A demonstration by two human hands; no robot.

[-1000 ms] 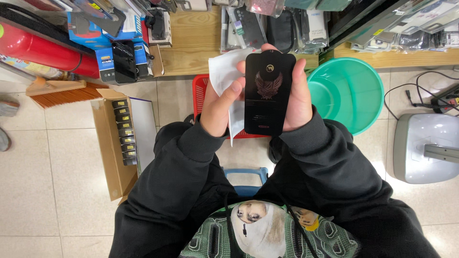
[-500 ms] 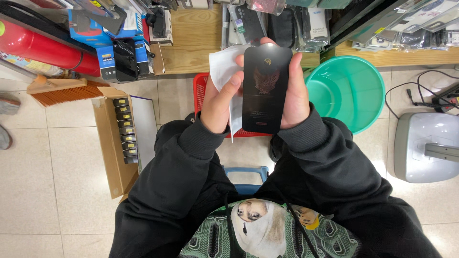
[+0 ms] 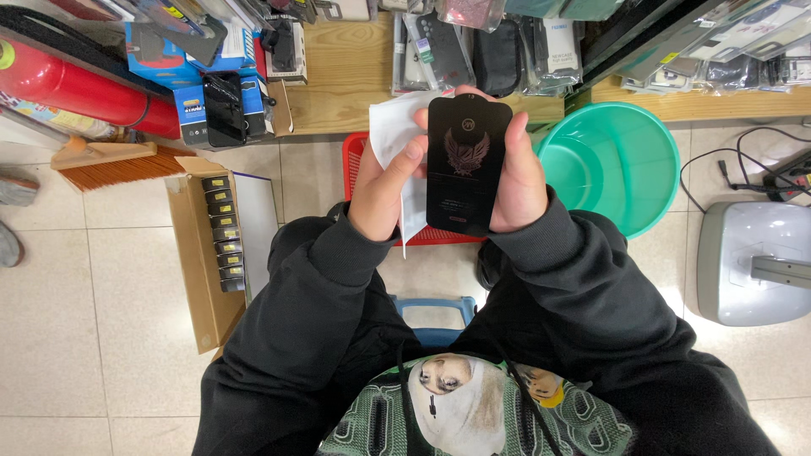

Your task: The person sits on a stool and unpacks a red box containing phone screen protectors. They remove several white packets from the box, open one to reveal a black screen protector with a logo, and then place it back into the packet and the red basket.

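I hold a flat black rectangular package (image 3: 467, 162) with a winged emblem upright in front of me. My right hand (image 3: 520, 179) grips its right edge, fingers curled behind. My left hand (image 3: 384, 187) holds a white cloth (image 3: 395, 135) and its thumb rests on the package's left edge. Both arms are in black sleeves. The package hides part of the cloth and a red basket (image 3: 353, 160) on the floor below.
A teal plastic basin (image 3: 621, 165) sits right of the basket. An open cardboard box (image 3: 207, 262) with small black items lies at left, beside a brush (image 3: 118, 165) and a red cylinder (image 3: 72, 84). Wooden shelves (image 3: 338, 84) hold packaged goods. A grey appliance (image 3: 752, 262) stands at right.
The black package has shifted slightly higher and nearer the shelf, and my left thumb has moved along its left edge with the cloth.
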